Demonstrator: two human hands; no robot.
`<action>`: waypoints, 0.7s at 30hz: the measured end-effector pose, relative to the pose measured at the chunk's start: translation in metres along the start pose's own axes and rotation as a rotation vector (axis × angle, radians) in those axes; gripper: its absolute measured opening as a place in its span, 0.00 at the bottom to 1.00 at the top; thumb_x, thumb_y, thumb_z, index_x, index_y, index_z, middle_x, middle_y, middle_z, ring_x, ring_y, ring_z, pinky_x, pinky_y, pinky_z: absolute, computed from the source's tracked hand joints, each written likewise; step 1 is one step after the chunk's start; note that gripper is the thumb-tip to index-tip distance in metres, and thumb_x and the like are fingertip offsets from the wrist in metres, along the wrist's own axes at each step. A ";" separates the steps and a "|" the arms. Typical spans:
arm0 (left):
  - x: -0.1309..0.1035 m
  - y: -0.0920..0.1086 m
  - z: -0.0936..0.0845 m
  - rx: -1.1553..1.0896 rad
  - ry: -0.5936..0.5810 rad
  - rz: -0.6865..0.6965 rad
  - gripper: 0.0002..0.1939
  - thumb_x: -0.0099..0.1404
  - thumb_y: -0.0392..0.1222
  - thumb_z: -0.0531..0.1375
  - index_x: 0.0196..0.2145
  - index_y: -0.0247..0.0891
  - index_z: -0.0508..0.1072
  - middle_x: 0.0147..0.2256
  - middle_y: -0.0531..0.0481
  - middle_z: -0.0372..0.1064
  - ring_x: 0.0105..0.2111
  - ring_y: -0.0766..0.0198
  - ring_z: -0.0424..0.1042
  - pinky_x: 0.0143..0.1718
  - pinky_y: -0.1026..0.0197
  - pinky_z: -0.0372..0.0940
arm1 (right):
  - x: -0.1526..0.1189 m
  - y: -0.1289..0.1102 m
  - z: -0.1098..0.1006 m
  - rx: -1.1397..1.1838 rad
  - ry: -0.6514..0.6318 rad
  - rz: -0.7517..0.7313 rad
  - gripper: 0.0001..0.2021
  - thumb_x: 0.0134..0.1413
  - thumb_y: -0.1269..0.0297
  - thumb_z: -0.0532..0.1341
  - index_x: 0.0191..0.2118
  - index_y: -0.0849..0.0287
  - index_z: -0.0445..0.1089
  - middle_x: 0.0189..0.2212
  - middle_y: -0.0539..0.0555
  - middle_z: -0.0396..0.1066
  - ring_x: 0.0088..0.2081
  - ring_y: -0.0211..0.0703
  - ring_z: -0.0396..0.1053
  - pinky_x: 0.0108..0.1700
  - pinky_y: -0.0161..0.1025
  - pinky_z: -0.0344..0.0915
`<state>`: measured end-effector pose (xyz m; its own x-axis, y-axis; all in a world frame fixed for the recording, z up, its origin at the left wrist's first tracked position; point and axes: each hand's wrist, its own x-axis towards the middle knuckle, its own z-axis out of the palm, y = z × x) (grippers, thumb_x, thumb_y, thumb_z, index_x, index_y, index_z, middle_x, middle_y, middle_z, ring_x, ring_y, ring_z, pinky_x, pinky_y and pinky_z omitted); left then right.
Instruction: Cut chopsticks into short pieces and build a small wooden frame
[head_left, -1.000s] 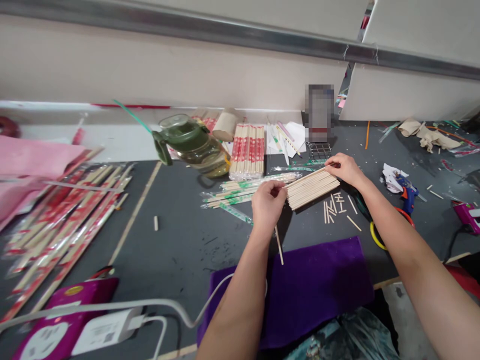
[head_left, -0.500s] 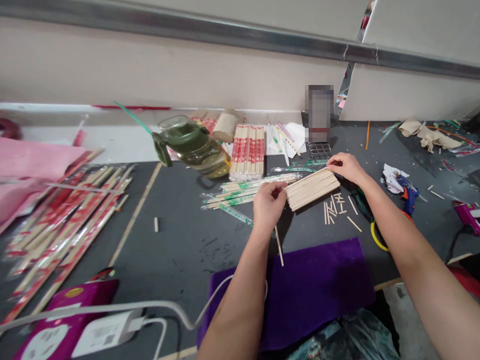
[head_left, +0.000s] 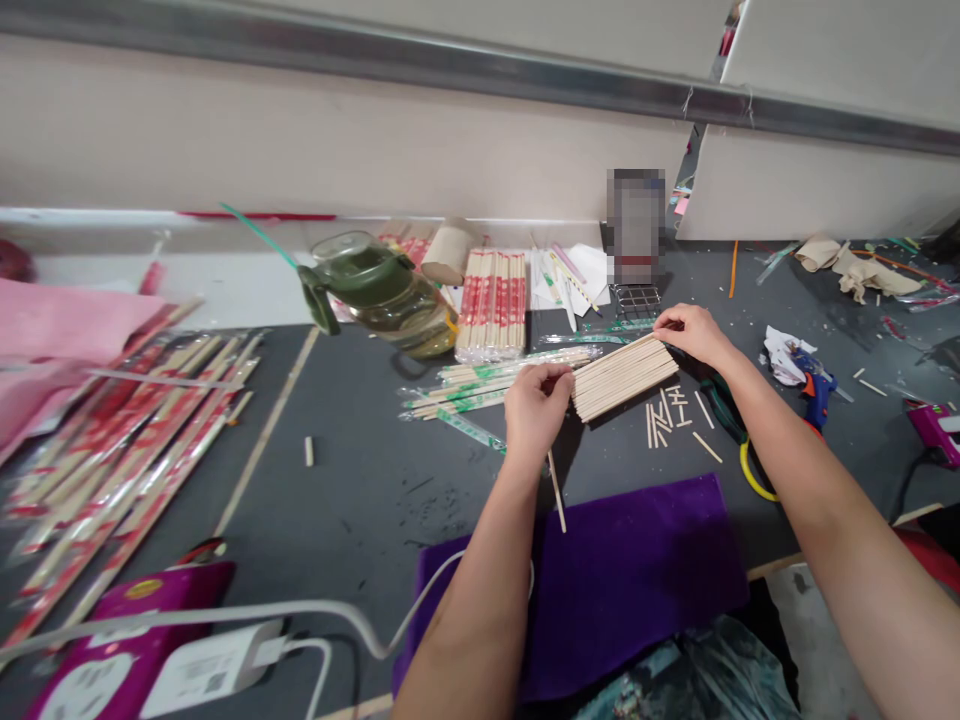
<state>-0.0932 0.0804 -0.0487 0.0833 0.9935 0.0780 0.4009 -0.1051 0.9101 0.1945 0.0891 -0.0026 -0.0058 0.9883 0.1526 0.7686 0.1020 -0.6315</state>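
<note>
A flat panel of thin wooden sticks (head_left: 625, 380), laid side by side, spans the space between my hands. My left hand (head_left: 537, 402) pinches its left end, fingers closed. At the far right corner, my right hand (head_left: 691, 330) grips the panel between thumb and fingers. A single loose stick (head_left: 556, 490) lies below my left hand, its upper end hidden by the hand. Short cut stick pieces (head_left: 660, 418) are scattered just right of the panel. Green-printed wrapped chopsticks (head_left: 480, 380) lie beyond my left hand.
A tilted green-lidded jug (head_left: 379, 290) and red-wrapped chopsticks (head_left: 491, 300) stand behind. Purple cloth (head_left: 622, 570) covers the near edge. Right: a blue glue gun (head_left: 819, 388) and yellow-handled tool (head_left: 756, 475). Left: wrapped chopsticks (head_left: 142, 430), a power strip (head_left: 142, 630) and white cable (head_left: 300, 608).
The view has shifted very slightly, moving the background a little to the left. Both hands keep their hold on the stick panel, with no clear movement.
</note>
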 end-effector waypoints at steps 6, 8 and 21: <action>0.001 0.001 0.004 -0.008 0.056 0.037 0.09 0.60 0.42 0.60 0.34 0.37 0.79 0.34 0.48 0.73 0.33 0.61 0.72 0.37 0.58 0.70 | -0.001 -0.001 0.000 0.005 -0.013 0.006 0.04 0.52 0.66 0.65 0.33 0.58 0.78 0.34 0.53 0.76 0.34 0.42 0.72 0.41 0.40 0.65; 0.001 0.000 0.005 -0.005 0.066 0.049 0.08 0.60 0.41 0.60 0.33 0.38 0.78 0.33 0.48 0.73 0.33 0.61 0.72 0.37 0.58 0.70 | -0.001 -0.001 0.001 0.014 -0.010 0.012 0.04 0.52 0.66 0.64 0.32 0.58 0.78 0.34 0.53 0.76 0.35 0.42 0.72 0.41 0.39 0.65; 0.002 -0.002 0.006 -0.014 0.067 0.058 0.09 0.59 0.41 0.59 0.33 0.37 0.79 0.33 0.47 0.73 0.33 0.60 0.72 0.36 0.58 0.69 | -0.002 -0.005 0.007 -0.074 0.012 0.009 0.02 0.51 0.68 0.64 0.31 0.58 0.75 0.32 0.52 0.72 0.35 0.42 0.70 0.42 0.38 0.65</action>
<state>-0.0879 0.0826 -0.0525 0.0451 0.9865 0.1577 0.3845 -0.1628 0.9087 0.1859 0.0875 -0.0048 0.0089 0.9876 0.1566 0.8135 0.0839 -0.5755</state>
